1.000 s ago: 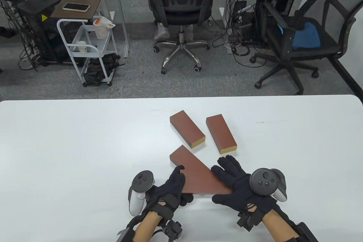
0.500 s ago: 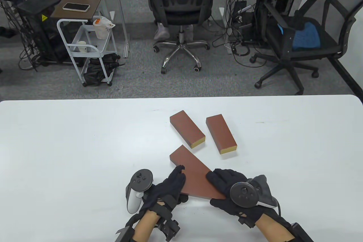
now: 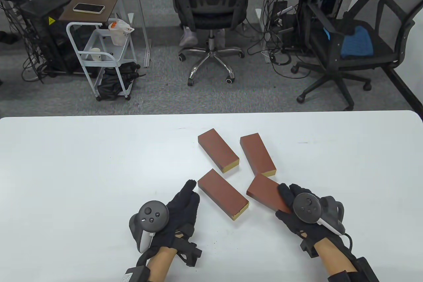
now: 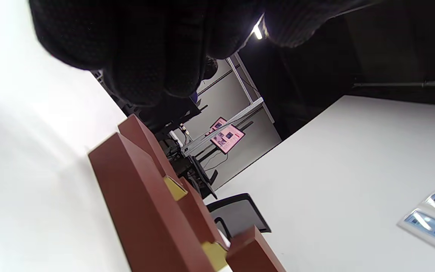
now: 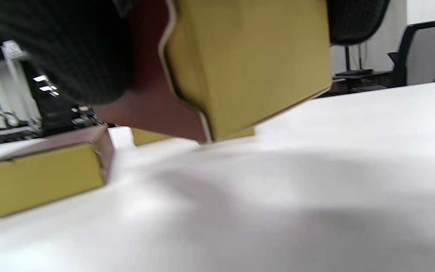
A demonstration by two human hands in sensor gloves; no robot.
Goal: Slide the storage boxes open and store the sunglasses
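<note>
Several brown sliding storage boxes with yellow inner ends lie on the white table (image 3: 82,169). My right hand (image 3: 287,196) grips one box (image 3: 264,192) at its near end and holds it tilted; in the right wrist view its yellow end (image 5: 247,64) is raised off the table. Another box (image 3: 223,193) lies flat between my hands. My left hand (image 3: 190,194) is open and empty, just left of that box, fingers stretched out. Two more closed boxes (image 3: 218,150) (image 3: 257,155) lie behind. No sunglasses are in view.
The held box's far corner is close to the back right box. The left wrist view shows the boxes in a row (image 4: 142,204). Office chairs (image 3: 211,7) and a cart (image 3: 99,54) stand beyond the table's far edge.
My right hand has taken one box off the near pair and moved it to the right. My left hand let go of the other box and drew back left.
</note>
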